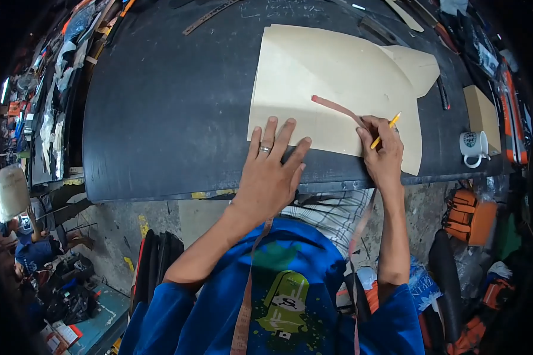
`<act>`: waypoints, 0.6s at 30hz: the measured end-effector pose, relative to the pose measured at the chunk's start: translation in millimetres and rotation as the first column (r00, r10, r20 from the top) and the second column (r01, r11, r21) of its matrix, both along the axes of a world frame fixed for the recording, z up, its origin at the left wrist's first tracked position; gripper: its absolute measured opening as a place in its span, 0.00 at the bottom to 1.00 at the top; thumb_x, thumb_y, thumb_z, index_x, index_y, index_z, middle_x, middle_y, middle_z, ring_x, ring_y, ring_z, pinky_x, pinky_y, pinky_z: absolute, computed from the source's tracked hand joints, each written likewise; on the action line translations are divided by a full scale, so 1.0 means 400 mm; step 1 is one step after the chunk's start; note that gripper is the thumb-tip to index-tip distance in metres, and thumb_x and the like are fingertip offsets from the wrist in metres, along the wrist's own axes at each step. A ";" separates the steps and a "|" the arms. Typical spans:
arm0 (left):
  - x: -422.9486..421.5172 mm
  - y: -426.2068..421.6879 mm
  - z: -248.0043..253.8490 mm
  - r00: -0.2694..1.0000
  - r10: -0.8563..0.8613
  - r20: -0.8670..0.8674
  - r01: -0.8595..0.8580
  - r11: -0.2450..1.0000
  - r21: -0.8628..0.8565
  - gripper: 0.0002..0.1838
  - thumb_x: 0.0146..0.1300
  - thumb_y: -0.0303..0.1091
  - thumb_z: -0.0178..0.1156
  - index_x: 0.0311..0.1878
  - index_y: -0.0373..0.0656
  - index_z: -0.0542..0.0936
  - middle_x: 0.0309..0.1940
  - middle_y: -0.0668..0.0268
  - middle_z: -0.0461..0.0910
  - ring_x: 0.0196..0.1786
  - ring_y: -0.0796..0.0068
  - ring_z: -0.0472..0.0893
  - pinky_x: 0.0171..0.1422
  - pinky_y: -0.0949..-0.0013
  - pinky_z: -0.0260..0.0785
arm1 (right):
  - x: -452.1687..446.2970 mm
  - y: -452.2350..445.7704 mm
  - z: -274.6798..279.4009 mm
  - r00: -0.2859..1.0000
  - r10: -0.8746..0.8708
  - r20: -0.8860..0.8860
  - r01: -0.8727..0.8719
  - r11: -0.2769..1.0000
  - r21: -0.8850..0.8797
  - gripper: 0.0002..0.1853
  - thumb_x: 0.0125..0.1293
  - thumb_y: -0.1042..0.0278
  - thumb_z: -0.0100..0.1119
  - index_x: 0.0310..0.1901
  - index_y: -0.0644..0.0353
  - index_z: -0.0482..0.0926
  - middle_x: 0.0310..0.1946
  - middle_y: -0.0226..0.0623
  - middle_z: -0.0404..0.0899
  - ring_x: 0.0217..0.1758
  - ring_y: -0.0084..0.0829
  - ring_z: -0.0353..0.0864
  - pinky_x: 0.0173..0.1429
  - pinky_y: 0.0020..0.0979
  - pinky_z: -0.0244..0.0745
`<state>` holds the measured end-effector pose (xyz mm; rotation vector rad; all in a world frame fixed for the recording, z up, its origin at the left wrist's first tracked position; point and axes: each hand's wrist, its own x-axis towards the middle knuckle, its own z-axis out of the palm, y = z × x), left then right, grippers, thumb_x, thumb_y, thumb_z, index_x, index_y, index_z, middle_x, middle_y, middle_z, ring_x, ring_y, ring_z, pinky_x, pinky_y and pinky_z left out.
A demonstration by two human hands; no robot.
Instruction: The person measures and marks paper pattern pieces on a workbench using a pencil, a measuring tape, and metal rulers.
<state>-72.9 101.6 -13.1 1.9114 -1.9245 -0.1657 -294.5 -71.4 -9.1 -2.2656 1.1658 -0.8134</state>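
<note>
My left hand (272,168), with a ring on one finger, lies with fingers spread at the lower left corner of a cream paper sheet (331,65) on the dark table. Near the sheet's lower right, my right hand (383,148) pinches a yellow pencil (387,130) and the end part of a pink measuring tape (337,107). The tape's free end rests on the sheet, pointing up and left. The rest of the tape (243,313) hangs down over my blue shirt on both sides.
A white mug (474,148) and a cardboard box (482,115) stand at the table's right edge. A black cutter (443,94) lies beside the sheet, a ruler (210,16) at the top. A person (35,248) is at the far lower left.
</note>
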 end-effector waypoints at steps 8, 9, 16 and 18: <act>-0.030 0.037 0.004 0.999 -0.002 -0.043 0.002 1.000 0.005 0.33 0.85 0.45 0.64 0.86 0.43 0.75 0.93 0.47 0.61 0.95 0.27 0.55 0.96 0.27 0.49 | 0.025 -0.031 -0.013 0.995 -0.052 0.082 0.038 0.986 0.165 0.09 0.84 0.70 0.70 0.58 0.64 0.91 0.40 0.33 0.86 0.39 0.27 0.75 0.48 0.29 0.72; -0.026 0.037 0.003 0.999 -0.002 -0.048 0.002 1.000 0.007 0.33 0.87 0.46 0.62 0.87 0.43 0.74 0.93 0.48 0.61 0.96 0.28 0.54 0.97 0.27 0.48 | 0.029 -0.032 -0.013 0.990 -0.079 0.117 0.055 0.979 0.197 0.09 0.85 0.69 0.69 0.58 0.64 0.91 0.40 0.32 0.85 0.39 0.26 0.74 0.48 0.28 0.71; 0.023 -0.013 -0.002 0.999 -0.024 -0.022 0.023 0.999 -0.042 0.32 0.89 0.50 0.60 0.87 0.44 0.77 0.93 0.50 0.64 0.96 0.31 0.55 0.97 0.29 0.49 | 0.060 -0.073 -0.035 0.964 -0.107 0.243 0.060 0.979 0.194 0.09 0.87 0.68 0.67 0.57 0.63 0.91 0.39 0.29 0.84 0.40 0.24 0.73 0.47 0.28 0.70; 0.037 -0.025 -0.002 0.999 -0.031 0.022 0.032 0.999 -0.029 0.29 0.89 0.49 0.60 0.84 0.46 0.80 0.92 0.50 0.66 0.95 0.32 0.57 0.97 0.31 0.50 | 0.066 -0.079 -0.026 0.968 -0.104 0.228 0.053 0.974 0.221 0.09 0.88 0.68 0.66 0.57 0.64 0.90 0.39 0.29 0.83 0.40 0.24 0.73 0.48 0.28 0.70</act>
